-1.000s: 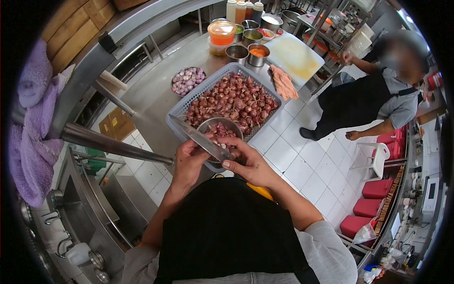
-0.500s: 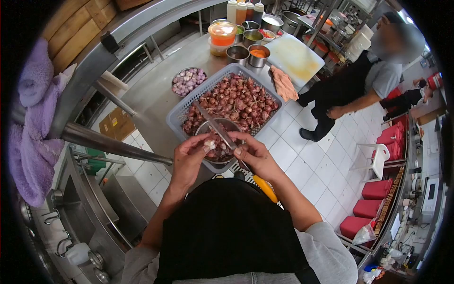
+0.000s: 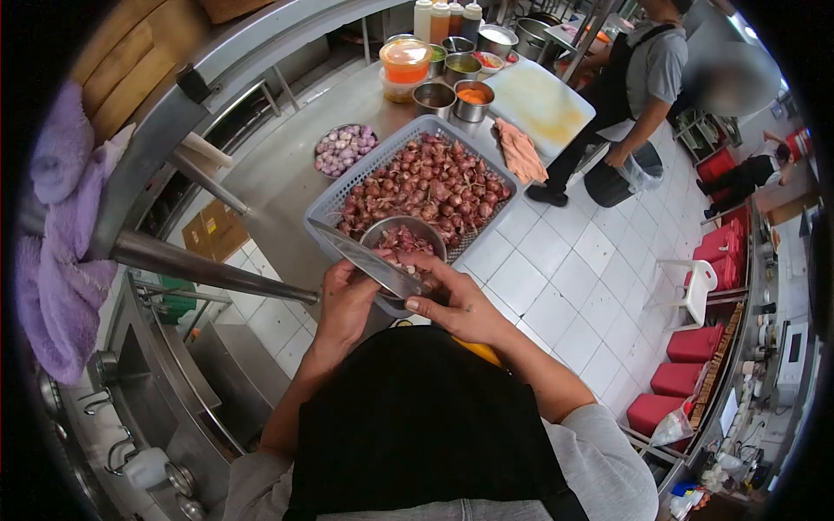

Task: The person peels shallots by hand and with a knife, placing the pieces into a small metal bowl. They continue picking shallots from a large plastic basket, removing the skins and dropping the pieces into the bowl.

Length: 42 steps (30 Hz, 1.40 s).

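Note:
My right hand (image 3: 452,300) is wrapped round a knife with a yellow handle (image 3: 478,349); its broad blade (image 3: 369,267) points up and left across my fingers. My left hand (image 3: 346,304) is closed behind the blade, and what its fingertips grip is hidden. Just beyond both hands, a metal bowl (image 3: 369,233) with reddish peeled pieces rests in the near part of a grey plastic basket (image 3: 317,211). Red shallots (image 3: 426,182) with dry skins fill the basket. Left of it stands a bowl of peeled purple shallots (image 3: 346,150).
Sauce bottles (image 3: 439,22), tubs and a cutting board (image 3: 539,108) stand at the table's far side, near an orange cloth (image 3: 519,150). A person (image 3: 638,78) stands right of the table by a black bin (image 3: 612,181). A metal rail (image 3: 213,267) runs at left.
The blade has swung flatter and to the left, now covering my left fingertips. The person at right has moved back from the table, and the bin has come into view.

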{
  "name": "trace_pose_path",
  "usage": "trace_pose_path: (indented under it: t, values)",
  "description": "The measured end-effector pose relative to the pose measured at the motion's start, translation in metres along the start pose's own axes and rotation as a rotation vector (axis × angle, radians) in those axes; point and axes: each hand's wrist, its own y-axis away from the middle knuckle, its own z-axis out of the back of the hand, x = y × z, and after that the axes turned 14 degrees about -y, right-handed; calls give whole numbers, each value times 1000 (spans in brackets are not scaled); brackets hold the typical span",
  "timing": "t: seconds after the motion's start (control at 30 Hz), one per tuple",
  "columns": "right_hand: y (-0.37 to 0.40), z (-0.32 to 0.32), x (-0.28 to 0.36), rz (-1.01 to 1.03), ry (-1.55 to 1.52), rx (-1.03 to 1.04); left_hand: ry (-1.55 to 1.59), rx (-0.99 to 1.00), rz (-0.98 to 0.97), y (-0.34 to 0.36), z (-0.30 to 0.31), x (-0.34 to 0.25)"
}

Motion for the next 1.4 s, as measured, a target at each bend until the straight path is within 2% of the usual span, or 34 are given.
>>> trace_pose_path:
  t: [0.13,0.2,0.23,0.3,0.4,0.47,0.53,0.6,0.67,0.77,0.83,0.97,1.17,1.23,1.33,1.4]
  values:
    - [-1,-2,2,77,48,9,-32,50,-11,-1,9,4]
    - [-2,1,-2,-55,-325,42,-45,64,-10,-1,11,4]
    - [-2,2,0,-56,-325,44,-58,81,-9,-1,11,3]
    - [-2,7,5,-259,-624,43,-39,71,15,-1,2,-5]
    - [-4,10,2,-234,-657,20,-15,67,40,-2,-3,-9]
    - [-5,15,-2,-222,-656,-22,-9,69,41,-3,-2,-8]
    - [-5,22,-7,-174,-462,-103,-26,58,27,-5,4,-3]
    - [-1,23,-9,-206,-382,-89,-41,50,28,-5,6,-2]
    - [3,15,-4,-123,-199,-64,-54,46,32,-6,7,2]
    - [3,9,-8,-105,-191,-12,-98,62,7,-6,6,4]
    - [2,4,-11,-56,-130,27,-137,-21,28,-4,-2,-4]
    - [1,0,-5,-9,-98,46,-158,-28,-8,-2,2,-2]
    - [-1,4,4,-108,-67,59,-198,5,-15,-2,10,3]
    - [-3,5,2,-104,-272,66,-187,36,-11,-2,11,3]
    - [-2,3,1,-115,-386,21,-193,-8,14,0,5,-4]
    - [2,4,2,-118,-291,26,-185,-5,5,-1,2,-6]
